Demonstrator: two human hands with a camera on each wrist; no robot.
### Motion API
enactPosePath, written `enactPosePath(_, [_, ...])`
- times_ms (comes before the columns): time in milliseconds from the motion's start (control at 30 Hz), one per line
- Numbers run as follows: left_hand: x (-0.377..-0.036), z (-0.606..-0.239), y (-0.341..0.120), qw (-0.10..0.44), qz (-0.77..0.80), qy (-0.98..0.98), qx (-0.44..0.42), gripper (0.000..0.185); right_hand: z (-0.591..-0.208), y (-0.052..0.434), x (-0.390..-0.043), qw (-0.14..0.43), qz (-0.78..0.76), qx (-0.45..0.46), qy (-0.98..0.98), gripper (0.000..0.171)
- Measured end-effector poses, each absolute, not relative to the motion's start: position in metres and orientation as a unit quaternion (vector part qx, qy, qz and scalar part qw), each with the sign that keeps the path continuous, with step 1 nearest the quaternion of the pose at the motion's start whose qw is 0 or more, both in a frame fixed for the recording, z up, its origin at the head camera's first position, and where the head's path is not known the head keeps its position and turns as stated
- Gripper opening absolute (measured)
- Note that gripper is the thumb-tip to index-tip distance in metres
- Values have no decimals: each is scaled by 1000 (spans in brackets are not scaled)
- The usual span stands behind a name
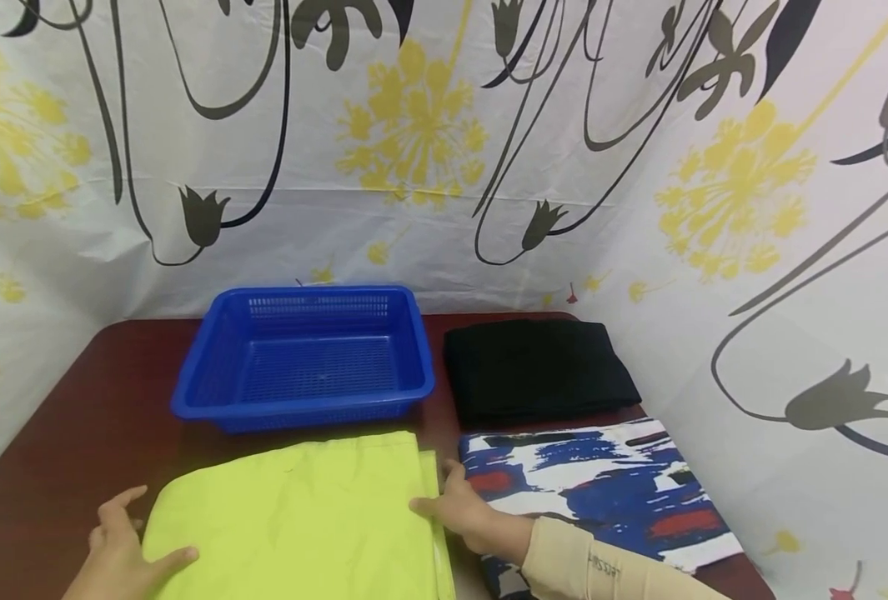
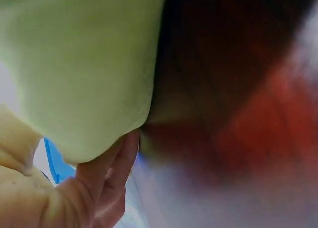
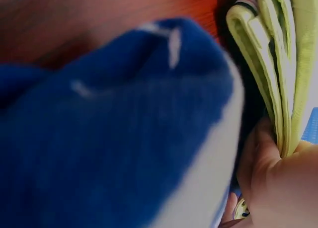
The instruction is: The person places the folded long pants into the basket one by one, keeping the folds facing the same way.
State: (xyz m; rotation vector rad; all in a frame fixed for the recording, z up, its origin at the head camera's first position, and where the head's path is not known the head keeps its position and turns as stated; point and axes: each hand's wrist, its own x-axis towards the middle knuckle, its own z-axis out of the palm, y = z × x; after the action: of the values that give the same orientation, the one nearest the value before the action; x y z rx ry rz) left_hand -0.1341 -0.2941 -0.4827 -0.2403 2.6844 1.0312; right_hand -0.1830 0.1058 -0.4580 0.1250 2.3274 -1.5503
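Note:
A folded bright yellow cloth [image 1: 301, 508] lies at the front of the table, between the two hands. My left hand [image 1: 117, 554] grips its left side, thumb on top and fingers at the edge; the left wrist view has those fingers [image 2: 117, 168] against the cloth's lower edge. On the opposite side, my right hand [image 1: 462, 508] pinches the stacked layers, thumb above and fingers beneath. Several folds and a small striped band show on the yellow cloth [image 3: 278, 64] in the right wrist view. Close under the right forearm lies a folded blue, white and red patterned cloth [image 1: 594, 483].
Behind the yellow cloth stands a blue plastic basket [image 1: 301, 411] with perforated walls and nothing in it. A folded black cloth [image 1: 537, 371] lies at the back right, behind the patterned one. The dark red table [image 1: 61, 433] meets a flower-printed sheet [image 1: 413, 242] at the back and right.

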Motion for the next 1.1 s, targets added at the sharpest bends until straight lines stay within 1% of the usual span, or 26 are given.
enactPosePath(100, [-134,-484,-297,130,361,921,-64,113,-459,102,-183,199,-569,53,796,82])
enactPosePath(233, [-133,-489,-297,136,387,911,-44,104,-459,101,-183,220,-594,48,773,71])
enactPosePath(267, [-132,-492,-297,127,387,913,-32,101,-458,101,-183,223,-594,48,771,71])
enactPosePath(333, [-130,-498,-297,90,385,918,11,92,-458,102,-183,233,-600,43,764,64])
enactPosePath(433, [-128,-508,-298,2,381,919,99,78,-456,104,-184,254,-605,28,754,54])
enactPosePath(467, [-128,-511,-299,-28,377,917,124,76,-456,105,-185,260,-606,24,751,50])
enactPosePath(533, [-129,-514,-300,-59,375,911,158,76,-455,106,-187,273,-607,20,746,45])
enactPosePath(667, [-130,-511,-303,-77,367,911,171,79,-454,108,-190,281,-609,26,741,43])
enactPosePath(800, [-129,-503,-303,-95,388,890,221,81,-455,110,-189,276,-614,16,739,47])
enactPosePath(933, [-132,-493,-302,-117,400,860,295,92,-453,114,-187,270,-628,4,730,55])
enactPosePath(1033, [-132,-483,-300,-119,393,857,311,94,-449,118,-187,268,-637,-1,722,59])
enactPosePath(1100, [-130,-476,-300,-95,404,858,302,95,-445,121,-188,266,-638,-3,723,62])
